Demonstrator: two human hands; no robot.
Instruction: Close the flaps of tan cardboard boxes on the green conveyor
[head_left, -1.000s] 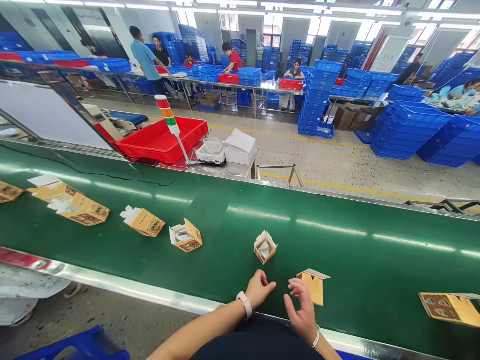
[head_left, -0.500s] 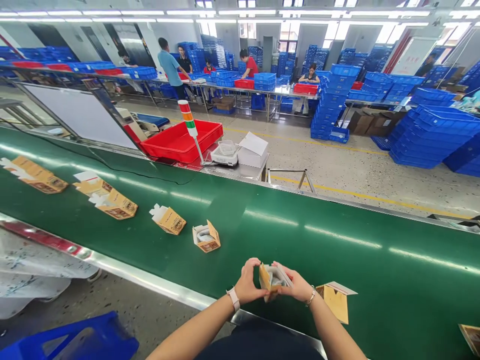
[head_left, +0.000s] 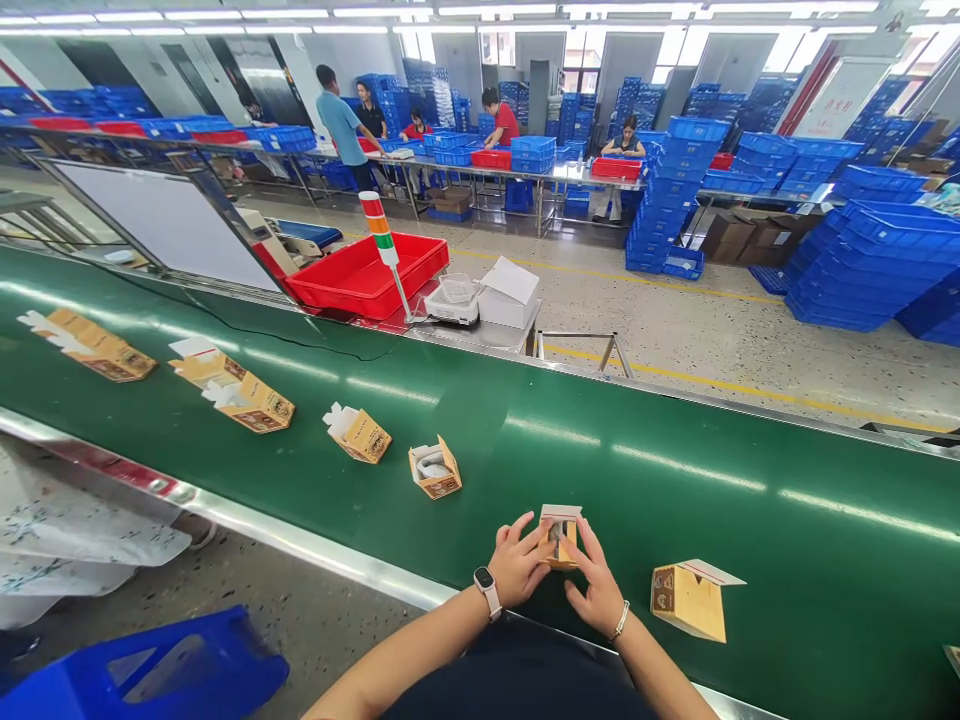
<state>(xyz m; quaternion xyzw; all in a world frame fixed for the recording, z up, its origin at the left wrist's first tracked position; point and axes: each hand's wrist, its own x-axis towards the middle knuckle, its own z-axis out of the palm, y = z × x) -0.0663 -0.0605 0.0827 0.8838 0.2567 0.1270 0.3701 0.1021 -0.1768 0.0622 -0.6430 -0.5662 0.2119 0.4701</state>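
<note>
My box point(head_left: 561, 563) sits on the belt point(head_left: 637, 490), just past my fingertips at twelve o'clock, its flap point(head_left: 561, 512) standing up along the far side. My left hand point(head_left: 519, 562) has its fingers spread, tips on the box; whether they pinch it I cannot tell. My right hand point(head_left: 598, 590) is loosely open, fingertips at the box's right side, thumb clear. Something greyish shows between my fingers, too hidden to name.

Pressing unevenly could crease the card or skew the box, since my hands meet it at different angles. Anything bulging inside could catch the flap. From my box, an open one point(head_left: 436, 470) lies at ten o'clock, well apart. Another point(head_left: 690, 600) at four o'clock is near my right forearm, so an elbow swung outward could knock it.
</note>
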